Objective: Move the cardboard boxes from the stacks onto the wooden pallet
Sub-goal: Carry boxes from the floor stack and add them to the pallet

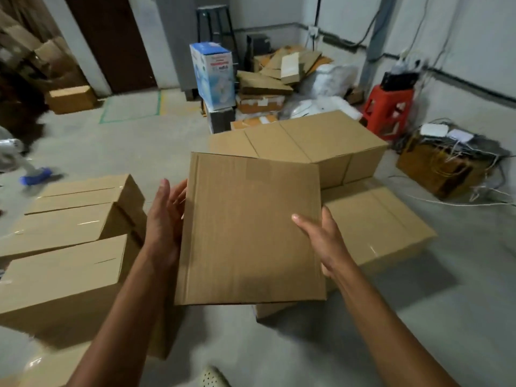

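Cardboard box (251, 230) is held by its side edges (left grip (164, 219) flat, right grip (321, 238) clasping); open floor (139, 143) is seen beyond.

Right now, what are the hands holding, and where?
A cardboard box: left hand flat against its left side, right hand gripping its right edge.

A cardboard box (251, 233) is pressed sideways by the left hand (163, 222) and gripped by the right hand (321, 238).
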